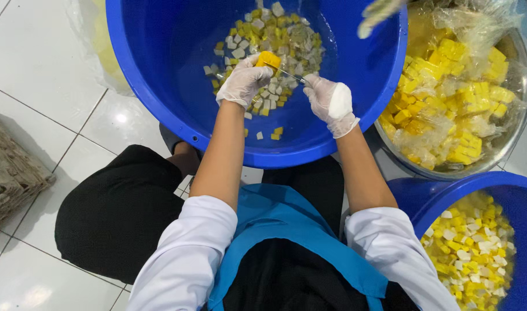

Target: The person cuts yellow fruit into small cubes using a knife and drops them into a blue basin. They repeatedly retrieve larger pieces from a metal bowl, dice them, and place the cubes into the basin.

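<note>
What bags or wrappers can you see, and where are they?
Clear plastic wrap: crinkled, around yellow blocks in the metal bowl, upper right.
Clear plastic bag: see-through with a yellowish tint, on the floor left of the big blue tub.
No labels, signs or screens.

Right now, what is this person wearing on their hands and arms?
Both the left hand and the right hand are covered by thin, translucent disposable gloves that end in loose, crinkled cuffs at the wrists. The forearms are bare below white long sleeves pushed up to about the elbows. No watch, bracelet or ring shows. A blue apron lies between the arms.
</note>
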